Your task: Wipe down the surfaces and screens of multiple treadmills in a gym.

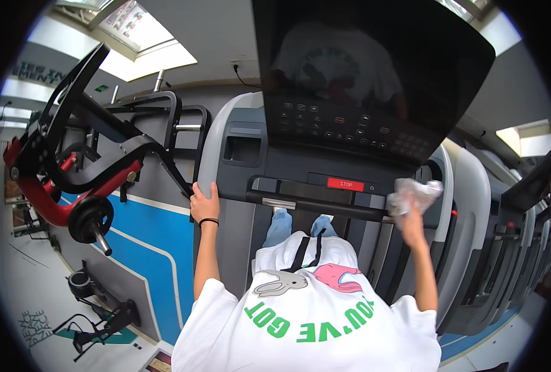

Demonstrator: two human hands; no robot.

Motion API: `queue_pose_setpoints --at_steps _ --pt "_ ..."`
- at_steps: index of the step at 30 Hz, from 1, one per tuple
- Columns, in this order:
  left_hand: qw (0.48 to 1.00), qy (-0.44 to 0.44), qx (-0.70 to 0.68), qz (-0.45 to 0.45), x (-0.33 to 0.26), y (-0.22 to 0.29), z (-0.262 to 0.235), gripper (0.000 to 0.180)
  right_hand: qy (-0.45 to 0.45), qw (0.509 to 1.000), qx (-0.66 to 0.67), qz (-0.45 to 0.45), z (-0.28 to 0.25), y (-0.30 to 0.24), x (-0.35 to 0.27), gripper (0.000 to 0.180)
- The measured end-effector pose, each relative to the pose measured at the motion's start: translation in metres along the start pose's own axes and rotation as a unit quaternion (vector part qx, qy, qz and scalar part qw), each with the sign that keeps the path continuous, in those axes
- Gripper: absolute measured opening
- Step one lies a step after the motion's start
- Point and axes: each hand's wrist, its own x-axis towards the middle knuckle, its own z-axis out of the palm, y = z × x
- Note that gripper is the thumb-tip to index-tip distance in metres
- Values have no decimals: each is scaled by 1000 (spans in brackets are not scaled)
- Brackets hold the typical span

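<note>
My right hand (pixel 410 216) is closed on a crumpled whitish cloth (pixel 416 193), at the right end of the treadmill console (pixel 288 170). The cloth lies over the area beside the right cup holder and looks a little blurred. Most of my right fingers are hidden by it. My left hand (pixel 205 203) rests on the grey left side rail of the treadmill, its fingers laid along the edge and a dark band on the wrist. Between my hands runs a black handlebar (pixel 325 206) with metal sensor plates. Above it is a red button (pixel 345 184).
A large dark screen (pixel 374 68) with touch icons rises over the console. On the left stands a red and black weight machine (pixel 92 180) with a protruding plate post. More treadmills (pixel 473 248) line up on the right. An exercise bike (pixel 102 310) stands at the lower left.
</note>
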Motion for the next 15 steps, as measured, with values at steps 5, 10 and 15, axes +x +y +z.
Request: queue_pose_setpoints --at_steps 5,10,15 --pt "1000 11 7 2 -2 -3 -2 65 -90 986 -91 -106 103 -135 63 67" --pt "999 -2 -35 26 -2 -5 1 69 -130 951 -69 -272 182 -251 113 68" --pt "999 0 -40 24 -5 -9 1 70 -7 978 -66 -198 245 -335 164 66"
